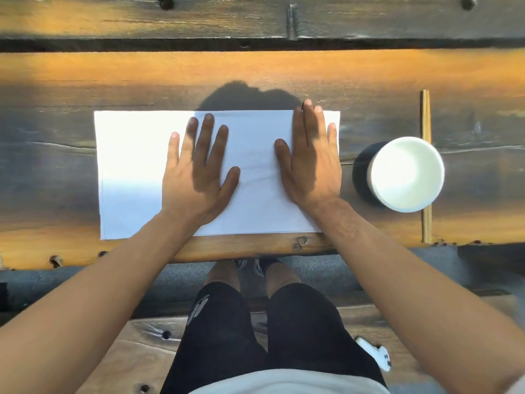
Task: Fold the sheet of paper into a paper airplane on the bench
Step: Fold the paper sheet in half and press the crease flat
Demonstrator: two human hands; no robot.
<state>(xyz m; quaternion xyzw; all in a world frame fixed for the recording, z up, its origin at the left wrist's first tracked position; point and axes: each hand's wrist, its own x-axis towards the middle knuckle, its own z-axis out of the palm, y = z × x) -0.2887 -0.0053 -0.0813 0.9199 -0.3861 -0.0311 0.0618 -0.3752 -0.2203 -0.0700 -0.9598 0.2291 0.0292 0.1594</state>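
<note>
A white sheet of paper point(130, 177) lies flat and lengthwise on the wooden bench top point(255, 78), its near edge close to the bench's front edge. It looks doubled over, with two layers showing along the near edge. My left hand point(199, 172) presses flat on the middle of the sheet with its fingers spread. On the sheet's right end my right hand point(309, 160) lies flat, fingers straight and close together, fingertips reaching the far edge.
A white paper cup point(406, 173) stands upright to the right of the sheet. Behind it a pair of wooden chopsticks point(426, 166) lies pointing away from me. A white object point(375, 356) rests on the seat plank by my right leg.
</note>
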